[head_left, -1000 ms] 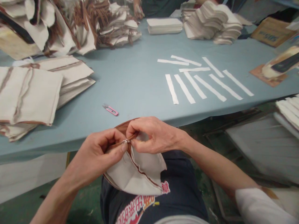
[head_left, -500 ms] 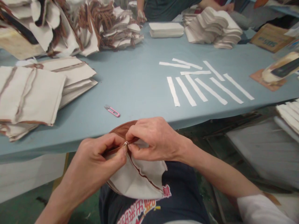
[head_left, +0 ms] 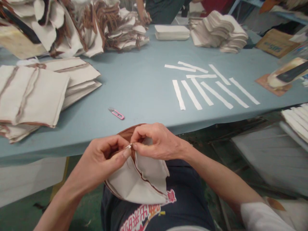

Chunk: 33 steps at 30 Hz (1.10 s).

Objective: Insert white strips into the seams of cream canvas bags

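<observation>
An off-white fabric piece (head_left: 127, 186) with brown seam edging hangs over my lap at the table's front edge. Its brown side (head_left: 131, 130) shows behind my fingers. My left hand (head_left: 106, 157) pinches the piece's edge between thumb and forefinger. Right beside it, my right hand (head_left: 156, 141) pinches the same edge at the seam, thumb against forefinger. A small whitish bit shows at the pinch point, too small to make out. Thread snips (head_left: 116, 114) with a pink handle lie on the table beyond my left hand, touched by neither hand.
White strips (head_left: 192, 94) lie spread on the blue-covered table (head_left: 134, 83). Sewn fabric pieces (head_left: 31, 93) are stacked at left, with a heap of brown-and-white pieces (head_left: 91, 29) behind. Cut stacks (head_left: 172, 32) and a glue-like container (head_left: 286, 73) stand farther off. Another person's hand (head_left: 144, 16) is at the far side.
My fingers have shifted slightly at the seam, the right hand's grip now flatter and closer to the left thumb. The other person across the table has moved left.
</observation>
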Motion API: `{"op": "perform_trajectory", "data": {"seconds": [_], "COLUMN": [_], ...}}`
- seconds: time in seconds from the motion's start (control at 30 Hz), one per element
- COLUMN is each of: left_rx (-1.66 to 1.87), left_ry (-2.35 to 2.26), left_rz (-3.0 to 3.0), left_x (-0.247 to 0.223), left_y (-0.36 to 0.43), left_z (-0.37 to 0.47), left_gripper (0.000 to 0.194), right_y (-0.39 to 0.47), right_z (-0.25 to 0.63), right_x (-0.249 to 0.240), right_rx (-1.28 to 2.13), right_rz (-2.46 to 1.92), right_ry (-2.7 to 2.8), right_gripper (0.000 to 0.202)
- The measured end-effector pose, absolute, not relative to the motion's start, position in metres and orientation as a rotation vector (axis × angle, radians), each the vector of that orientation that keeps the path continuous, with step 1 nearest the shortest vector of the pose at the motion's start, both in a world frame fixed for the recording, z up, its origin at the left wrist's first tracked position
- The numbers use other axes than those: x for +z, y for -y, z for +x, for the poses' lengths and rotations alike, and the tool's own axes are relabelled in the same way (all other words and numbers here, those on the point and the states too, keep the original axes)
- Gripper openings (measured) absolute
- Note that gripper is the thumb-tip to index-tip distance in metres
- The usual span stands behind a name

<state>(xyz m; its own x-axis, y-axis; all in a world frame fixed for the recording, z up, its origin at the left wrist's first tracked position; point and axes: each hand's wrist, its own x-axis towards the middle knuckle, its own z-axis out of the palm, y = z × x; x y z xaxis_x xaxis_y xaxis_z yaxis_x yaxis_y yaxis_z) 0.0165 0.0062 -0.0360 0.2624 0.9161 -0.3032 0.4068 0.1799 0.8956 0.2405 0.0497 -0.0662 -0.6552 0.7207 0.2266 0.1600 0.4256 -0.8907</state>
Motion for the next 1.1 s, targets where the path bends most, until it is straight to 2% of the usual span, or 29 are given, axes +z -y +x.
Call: {"op": "perform_trajectory", "data": {"seconds": [0.17, 0.37, 0.5, 0.77, 0.83, 0.9, 1.1], "left_rx": [0.611, 0.624, 0.577, 0.446, 0.448, 0.481, 0.738], "left_ry": [-1.391, -1.331, -1.358, -1.335, -1.308, -1.277, -1.294], "left_rz": [1.648, 1.507, 1.482, 1.88, 1.972, 2.037, 2.298], "left_x": [-0.03, -0.026, -0.029, -0.019, -0.015, -0.014, -0.017], "left_y": [-0.003, -0.003, -0.006, -0.01, -0.011, -0.011, -0.006], "left_z": [0.016, 0.017, 0.015, 0.011, 0.012, 0.014, 0.011], "left_gripper": [0.029, 0.029, 0.034, 0.034, 0.032, 0.031, 0.027], "right_y": [-0.049, -0.052, -0.053, -0.051, -0.049, -0.05, -0.059], "right_z": [0.244, 0.244, 0.243, 0.246, 0.245, 0.242, 0.229], "right_x": [-0.06, -0.063, -0.064, -0.058, -0.054, -0.048, -0.029], "right_rx": [1.048, 1.191, 1.15, 1.109, 1.098, 1.077, 0.976], "right_rz": [-0.695, -0.65, -0.659, -0.655, -0.715, -0.789, -0.769], "right_ry": [2.215, 2.138, 2.159, 2.272, 2.304, 2.359, 2.54], "right_gripper": [0.01, 0.01, 0.009, 0.006, 0.011, 0.015, 0.007]}}
